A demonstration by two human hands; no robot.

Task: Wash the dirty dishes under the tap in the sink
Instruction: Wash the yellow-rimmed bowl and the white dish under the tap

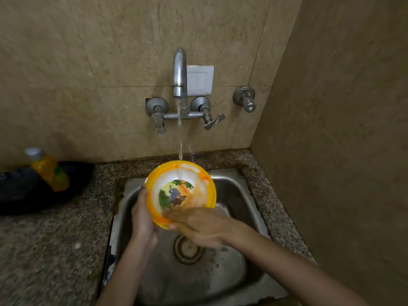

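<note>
Down at the near rim of the orange bowl (183,188), my right hand (198,226) has its fingers flat, rubbing inside, while my left hand (142,217) grips the side. It's tilted over the sink (231,272) under the running tap (180,74). Mid-scrub imo. There are orange smears left, so next I'd rotate it.

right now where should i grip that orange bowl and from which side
Grip the orange bowl by its left rim, from the left, as the left hand does: it tilts open toward you, water hits its far rim, and the right hand reaches inside.
</note>
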